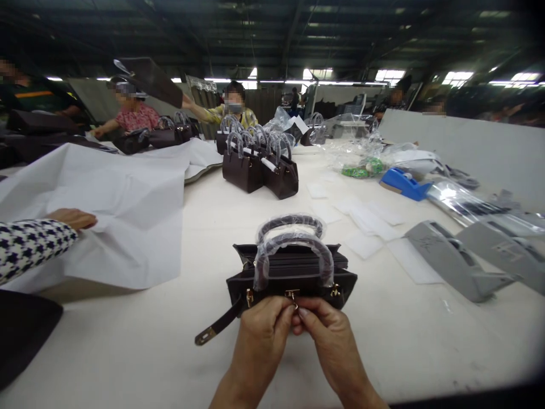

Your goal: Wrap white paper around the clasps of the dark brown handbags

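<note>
A dark brown handbag (293,281) stands upright on the white table in front of me, its top open and its two handles (293,241) wrapped in clear plastic. My left hand (266,324) and my right hand (326,324) meet at the middle of its front. Both pinch at a small gold clasp (293,296) there, fingertips almost touching. Which part of the metal each hand grips is mostly hidden by the fingers. A strap (219,324) with a gold plate at its tip hangs out to the bag's left.
More wrapped handbags (259,167) stand farther back. A co-worker's hand (72,217) lies on white sheet paper (140,227) at left. Grey tape dispensers (455,261), a blue tape dispenser (404,183) and paper slips (370,221) lie at right. Another person lifts a brown bag (151,79).
</note>
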Available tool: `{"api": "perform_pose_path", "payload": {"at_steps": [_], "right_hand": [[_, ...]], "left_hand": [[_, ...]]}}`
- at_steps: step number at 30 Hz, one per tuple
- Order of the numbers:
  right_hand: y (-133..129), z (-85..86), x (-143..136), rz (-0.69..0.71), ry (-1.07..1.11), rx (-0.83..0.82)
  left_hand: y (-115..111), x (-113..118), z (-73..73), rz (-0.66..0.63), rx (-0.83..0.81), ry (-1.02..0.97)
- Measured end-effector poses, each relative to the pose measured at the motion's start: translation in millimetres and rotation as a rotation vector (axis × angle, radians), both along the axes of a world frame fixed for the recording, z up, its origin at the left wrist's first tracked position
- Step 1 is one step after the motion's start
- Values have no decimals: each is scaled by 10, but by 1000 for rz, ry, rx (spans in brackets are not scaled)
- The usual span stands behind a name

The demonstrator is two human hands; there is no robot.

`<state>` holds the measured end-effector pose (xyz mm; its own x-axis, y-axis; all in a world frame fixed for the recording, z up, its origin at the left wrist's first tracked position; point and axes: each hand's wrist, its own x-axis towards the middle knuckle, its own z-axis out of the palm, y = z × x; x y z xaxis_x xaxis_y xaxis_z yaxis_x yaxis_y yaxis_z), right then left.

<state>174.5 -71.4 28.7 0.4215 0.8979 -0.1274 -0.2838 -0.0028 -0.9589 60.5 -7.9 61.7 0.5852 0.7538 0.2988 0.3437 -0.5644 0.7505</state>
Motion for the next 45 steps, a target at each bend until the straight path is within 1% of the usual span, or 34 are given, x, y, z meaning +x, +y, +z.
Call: {"api": "perform_pose_path", "payload": {"at_steps": [3, 5, 7, 11, 14, 16, 19, 23, 25, 27, 29, 31, 33, 34, 36, 39, 42, 44, 45], "right_hand": [[-4, 9, 16, 22, -18, -2], [-5, 7, 20, 25, -4, -3], [-3, -4, 18, 11, 25, -1], [5, -24, 16, 15, 58, 5], [-1, -13, 25, 34, 7, 10], [-14, 4, 35, 38, -47, -1], [-44, 21, 51, 59, -129, -5], [-65, 35, 63, 84, -160, 16], [-61, 53, 60, 78, -156, 15], [-56, 72, 51, 66, -148, 8], [-56, 79, 39, 53, -121, 0], [-59, 66, 30, 44, -78, 2], [-62, 37, 25, 41, -41, 10], [-62, 21, 24, 40, -25, 15], [-57, -4, 23, 42, -2, 20], [-51, -16, 23, 50, 7, 30], [-51, 0, 26, 44, -44, 29], [-48, 17, 24, 36, -95, 25], [-44, 25, 17, 32, -119, 27]], "left_hand": [[36, 5, 35, -42, 66, 118], [47, 3, 36, -42, 57, 136], [41, -3, 32, -20, -18, 89], [5, -8, 77, -7, -287, -26], [2, 12, 170, 0, -438, -12], [14, 28, 233, 3, -464, 36], [35, 38, 292, -14, -414, 136], [34, 47, 301, -39, -368, 205], [18, 63, 292, -7, -294, 267], [-6, 83, 270, 33, -181, 346], [-37, 99, 229, 60, -95, 379], [-71, 107, 166, 87, -61, 331], [-109, 108, 96, 125, -82, 208], [-128, 107, 66, 144, -125, 131], [-163, 103, 30, 171, -262, -21], [-194, 91, 42, 165, -456, -180], [-179, 77, 88, 139, -490, -198], [-146, 82, 95, 120, -444, -142], [-127, 93, 84, 123, -391, -99]]}}
